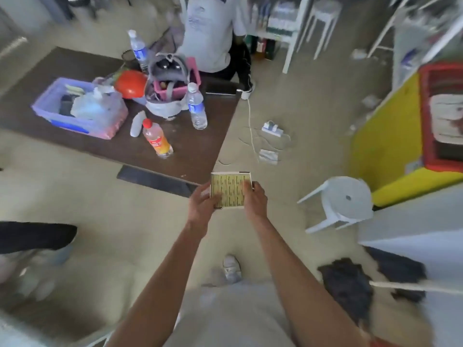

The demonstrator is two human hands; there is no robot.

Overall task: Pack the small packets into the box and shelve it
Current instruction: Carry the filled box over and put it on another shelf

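White cardboard box (230, 173), open top showing rows of small yellow packets (229, 190), is in the air dead ahead, just off the brown tabletop (200, 151) corner. It looks near-square, so I can't call a long axis. Left hand (202, 201) grips the left edge with the thumb over the packets, and right hand (254, 197) grips the right edge. Both are equally near. White shelf unit (278, 33) is well ahead, probably the target.
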